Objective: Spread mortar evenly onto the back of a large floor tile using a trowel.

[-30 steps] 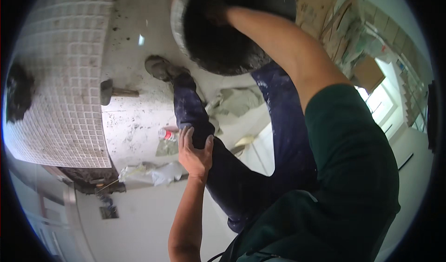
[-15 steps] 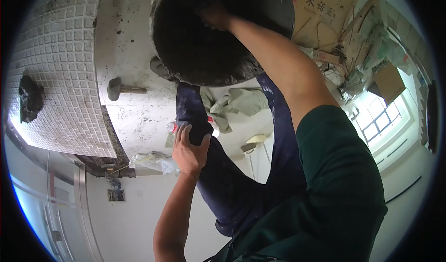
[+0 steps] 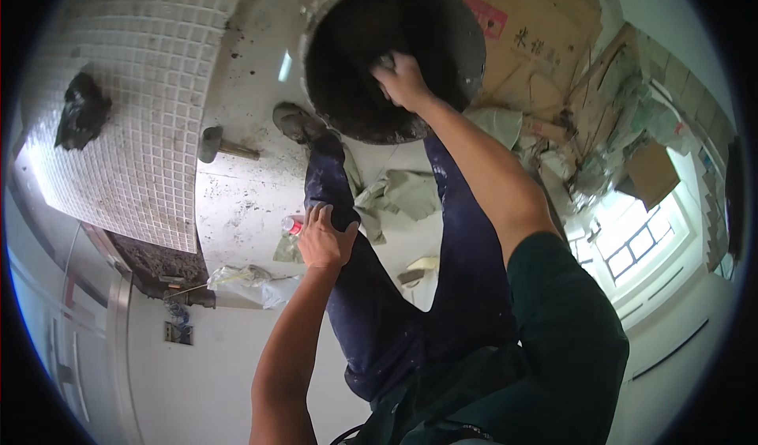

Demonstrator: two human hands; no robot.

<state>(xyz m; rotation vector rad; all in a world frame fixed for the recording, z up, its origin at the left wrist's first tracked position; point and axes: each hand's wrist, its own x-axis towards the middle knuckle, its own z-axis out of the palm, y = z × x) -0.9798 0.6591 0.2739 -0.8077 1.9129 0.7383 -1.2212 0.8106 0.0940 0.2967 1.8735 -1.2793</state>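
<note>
Inside a large round dark bucket [image 3: 314, 101], my right hand [image 3: 407, 82] is closed round something with a greyish rounded end. The rest of what it holds is lost in the dark of the bucket, whose inner wall is smeared with dark wet material. My left hand [image 3: 326, 240] lies on my left knee, fingers spread, holding nothing. To the left, a dark lump of mortar [image 3: 83, 113] sits on the ridged back of a large pale tile [image 3: 150, 90]. A mallet [image 3: 225, 146] lies on the floor between tile and bucket.
Beyond the bucket at right lies flattened cardboard [image 3: 529, 26], with a heap of plastic and scraps [image 3: 608, 145] beside it. Between my legs are a crumpled pale sack [image 3: 407, 195] and a bottle with a red label [image 3: 292, 225]. Clear plastic bags [image 3: 245, 279] lie near the wall.
My right hand has come up from deep in the bucket, nearer to me, and its grip now shows. My view has shifted, so the whole bucket mouth appears. The left hand stays on the knee.
</note>
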